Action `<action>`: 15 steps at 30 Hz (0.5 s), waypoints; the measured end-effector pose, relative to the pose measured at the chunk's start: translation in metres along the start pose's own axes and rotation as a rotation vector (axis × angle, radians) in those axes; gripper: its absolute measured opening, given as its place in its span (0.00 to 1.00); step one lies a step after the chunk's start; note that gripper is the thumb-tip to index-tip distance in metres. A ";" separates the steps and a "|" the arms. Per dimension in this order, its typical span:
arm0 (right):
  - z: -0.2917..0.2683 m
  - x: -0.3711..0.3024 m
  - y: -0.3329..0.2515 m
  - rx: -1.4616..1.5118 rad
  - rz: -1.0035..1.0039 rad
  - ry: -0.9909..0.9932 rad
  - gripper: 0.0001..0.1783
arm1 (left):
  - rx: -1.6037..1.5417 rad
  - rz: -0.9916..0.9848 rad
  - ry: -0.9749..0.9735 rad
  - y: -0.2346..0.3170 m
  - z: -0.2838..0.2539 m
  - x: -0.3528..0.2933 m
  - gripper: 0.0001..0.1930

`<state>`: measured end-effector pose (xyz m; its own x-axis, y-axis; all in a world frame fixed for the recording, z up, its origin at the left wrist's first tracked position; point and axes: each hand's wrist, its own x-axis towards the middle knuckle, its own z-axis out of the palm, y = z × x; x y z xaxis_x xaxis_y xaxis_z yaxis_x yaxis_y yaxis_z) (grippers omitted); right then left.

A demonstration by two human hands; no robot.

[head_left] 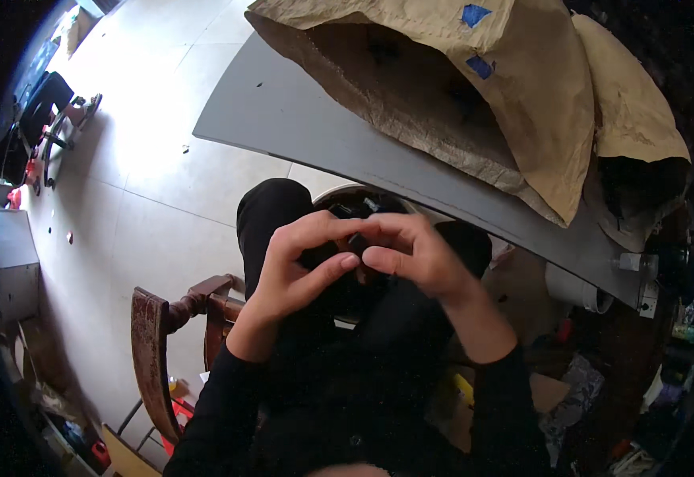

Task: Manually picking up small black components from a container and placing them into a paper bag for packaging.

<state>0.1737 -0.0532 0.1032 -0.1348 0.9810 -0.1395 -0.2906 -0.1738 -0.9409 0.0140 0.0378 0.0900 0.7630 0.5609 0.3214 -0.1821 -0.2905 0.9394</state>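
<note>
Above my lap, my left hand (303,253) and my right hand (418,253) meet at the fingertips, with thumbs and forefingers curled inward. Between them sits a small dark piece (357,245), mostly covered by the fingers; its kind cannot be made out. Both hands are closed around this piece. Just beyond the fingertips, between my knees, is a round container with a pale rim (335,191). Dark pieces and a shiny metallic bit (372,204) show inside it, partly hidden behind my hands.
A grey tabletop (259,107) slants across in front of me, bearing large open brown paper sacks (546,103). A worn wooden chair (152,350) stands at my left. A white bucket (581,288) sits under the table at right, and a black office chair (45,103) at far left.
</note>
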 end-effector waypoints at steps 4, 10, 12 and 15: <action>0.018 -0.009 0.030 0.295 -0.061 0.082 0.28 | -0.137 -0.187 0.132 -0.001 0.008 -0.016 0.12; 0.026 -0.015 0.032 0.271 -0.051 0.211 0.22 | 0.050 -0.052 0.114 0.003 0.012 -0.014 0.11; 0.028 -0.018 0.034 0.189 -0.063 0.265 0.19 | 0.024 -0.066 0.101 0.003 0.014 -0.016 0.11; 0.036 -0.021 0.038 -0.053 -0.117 0.406 0.13 | 0.029 -0.132 0.057 0.003 0.018 -0.018 0.13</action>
<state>0.1309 -0.0836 0.0813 0.2832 0.9501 -0.1307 -0.2317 -0.0645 -0.9707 0.0110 0.0125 0.0843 0.7423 0.6387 0.2024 -0.0643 -0.2329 0.9704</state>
